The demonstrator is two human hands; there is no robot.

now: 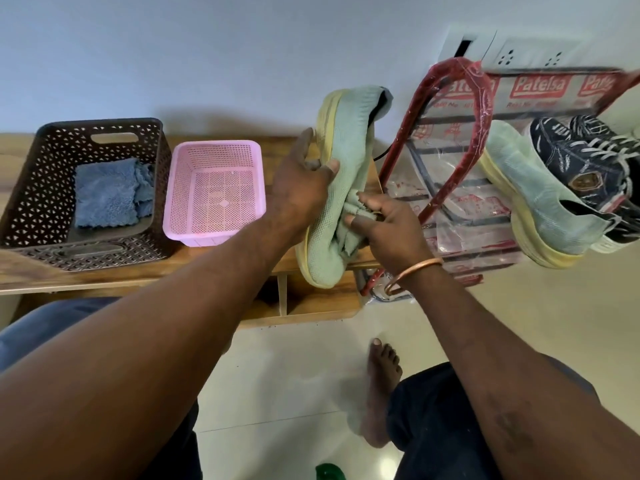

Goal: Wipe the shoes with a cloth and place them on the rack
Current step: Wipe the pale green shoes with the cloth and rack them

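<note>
My left hand (301, 188) grips a pale green knit shoe (346, 147) with a yellowish sole, held upright above the wooden bench. Pressed against the shoe's side is a green cloth (353, 226), bunched in my right hand (391, 223). The red-framed shoe rack (460, 140), still wrapped in printed plastic, stands to the right. On it lie the matching green shoe (533, 202) and a dark blue laced sneaker (581, 161).
A brown perforated basket (34, 188) holding a blue cloth (107, 192) sits on the wooden bench (104, 275), next to a pink basket (214, 188) with nothing in it. White wall sockets (526, 53) are behind the rack. My bare foot (381, 382) rests on the tiled floor.
</note>
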